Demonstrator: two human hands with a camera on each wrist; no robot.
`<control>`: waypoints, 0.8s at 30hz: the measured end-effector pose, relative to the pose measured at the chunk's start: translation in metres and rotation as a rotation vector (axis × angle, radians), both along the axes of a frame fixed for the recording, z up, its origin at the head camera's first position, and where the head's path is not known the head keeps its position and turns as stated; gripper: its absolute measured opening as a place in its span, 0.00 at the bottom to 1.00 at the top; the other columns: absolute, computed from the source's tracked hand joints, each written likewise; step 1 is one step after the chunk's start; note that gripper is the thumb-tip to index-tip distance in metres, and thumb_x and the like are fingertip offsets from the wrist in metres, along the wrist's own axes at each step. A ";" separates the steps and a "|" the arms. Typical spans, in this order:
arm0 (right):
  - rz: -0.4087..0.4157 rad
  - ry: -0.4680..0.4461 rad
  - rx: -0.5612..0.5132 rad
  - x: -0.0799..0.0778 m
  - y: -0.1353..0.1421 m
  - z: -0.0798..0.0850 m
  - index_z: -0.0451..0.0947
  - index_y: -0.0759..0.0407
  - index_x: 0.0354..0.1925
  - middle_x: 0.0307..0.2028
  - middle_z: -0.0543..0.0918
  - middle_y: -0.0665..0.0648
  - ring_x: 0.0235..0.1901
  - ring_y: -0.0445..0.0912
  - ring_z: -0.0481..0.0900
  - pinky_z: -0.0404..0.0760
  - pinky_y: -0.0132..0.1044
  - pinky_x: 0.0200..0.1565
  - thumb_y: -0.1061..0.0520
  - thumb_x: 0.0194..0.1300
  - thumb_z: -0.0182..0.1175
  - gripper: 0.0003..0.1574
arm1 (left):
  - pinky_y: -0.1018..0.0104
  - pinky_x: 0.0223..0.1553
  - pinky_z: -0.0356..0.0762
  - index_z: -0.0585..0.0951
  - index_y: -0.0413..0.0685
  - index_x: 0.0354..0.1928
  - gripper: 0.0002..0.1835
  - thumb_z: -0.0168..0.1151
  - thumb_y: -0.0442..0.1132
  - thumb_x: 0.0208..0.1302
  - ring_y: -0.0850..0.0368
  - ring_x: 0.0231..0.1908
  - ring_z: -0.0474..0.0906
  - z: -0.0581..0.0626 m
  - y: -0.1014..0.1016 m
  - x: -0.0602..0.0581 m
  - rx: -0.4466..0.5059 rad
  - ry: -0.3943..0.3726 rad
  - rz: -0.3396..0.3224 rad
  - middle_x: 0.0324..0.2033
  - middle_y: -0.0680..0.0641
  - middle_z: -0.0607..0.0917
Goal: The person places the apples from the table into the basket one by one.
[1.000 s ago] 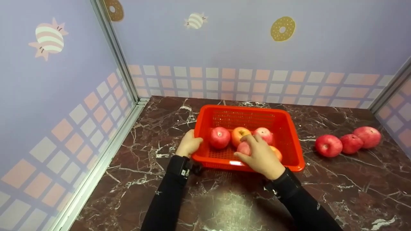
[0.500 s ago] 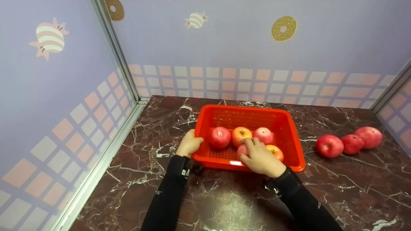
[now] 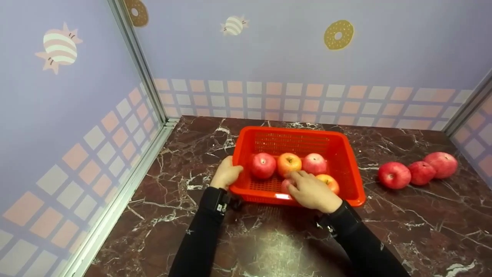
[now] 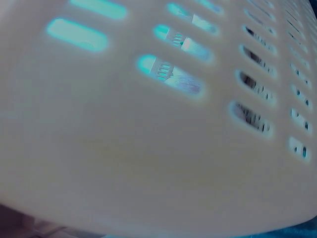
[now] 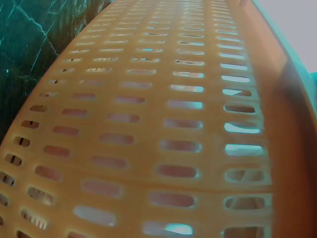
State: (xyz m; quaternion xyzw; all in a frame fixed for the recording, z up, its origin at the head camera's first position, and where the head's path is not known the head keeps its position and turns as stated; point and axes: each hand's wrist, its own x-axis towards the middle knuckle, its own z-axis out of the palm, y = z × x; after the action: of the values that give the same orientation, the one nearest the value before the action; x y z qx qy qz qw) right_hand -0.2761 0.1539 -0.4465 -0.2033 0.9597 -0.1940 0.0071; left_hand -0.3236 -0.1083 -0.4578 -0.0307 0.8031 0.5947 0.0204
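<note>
In the head view, a red perforated plastic basket (image 3: 303, 132) stands on the marble-patterned table. At its left rim my left hand (image 3: 226, 174) grips the edge, thumb over the inside. My right hand (image 3: 313, 191) reaches over the front rim, fingers curled over a small pinkish-red apple (image 3: 285, 186) low in the basket and partly hidden. Behind this apple lie a red apple (image 3: 263, 166), a yellow-orange apple (image 3: 289, 163) and a pink apple (image 3: 315, 163). A second yellow-orange apple (image 3: 329, 184) sits beside the right hand. The wrist views show the slotted basket wall (image 5: 143, 124) close up.
Right of the basket, a red apple (image 3: 394, 175), a smaller red fruit (image 3: 421, 172) and a larger pinkish-red fruit (image 3: 441, 165) lie in a row on the table (image 3: 419, 231). Patterned walls (image 3: 284, 57) enclose the back and sides.
The small pinkish-red apple has gone down and slightly left under the right hand, uncovering more of the yellow-orange apple beside it. My left hand stays on the rim.
</note>
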 end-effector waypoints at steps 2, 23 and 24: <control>-0.004 -0.021 -0.001 0.000 0.000 0.000 0.76 0.58 0.64 0.63 0.79 0.67 0.63 0.66 0.76 0.75 0.63 0.63 0.43 0.77 0.49 0.29 | 0.53 0.46 0.85 0.74 0.26 0.56 0.22 0.51 0.25 0.57 0.43 0.44 0.82 0.000 0.000 0.000 -0.002 0.000 0.000 0.46 0.34 0.82; -0.030 0.027 -0.032 0.000 0.000 -0.001 0.77 0.56 0.46 0.52 0.81 0.63 0.57 0.62 0.79 0.79 0.59 0.58 0.46 0.74 0.54 0.16 | 0.51 0.49 0.85 0.73 0.26 0.59 0.25 0.51 0.24 0.57 0.40 0.48 0.83 -0.001 0.000 -0.001 0.007 -0.007 -0.002 0.53 0.28 0.81; -0.031 0.026 -0.036 0.000 0.000 -0.001 0.76 0.56 0.45 0.51 0.81 0.63 0.57 0.62 0.79 0.79 0.59 0.58 0.46 0.74 0.54 0.15 | 0.50 0.49 0.85 0.73 0.26 0.59 0.25 0.51 0.24 0.57 0.40 0.48 0.83 -0.002 0.000 -0.001 0.007 -0.006 -0.005 0.53 0.27 0.81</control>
State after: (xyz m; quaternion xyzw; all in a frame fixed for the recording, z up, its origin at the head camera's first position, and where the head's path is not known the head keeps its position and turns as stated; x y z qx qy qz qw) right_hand -0.2759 0.1535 -0.4472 -0.1912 0.9591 -0.2085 -0.0122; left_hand -0.3249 -0.1079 -0.4595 -0.0305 0.8010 0.5974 0.0242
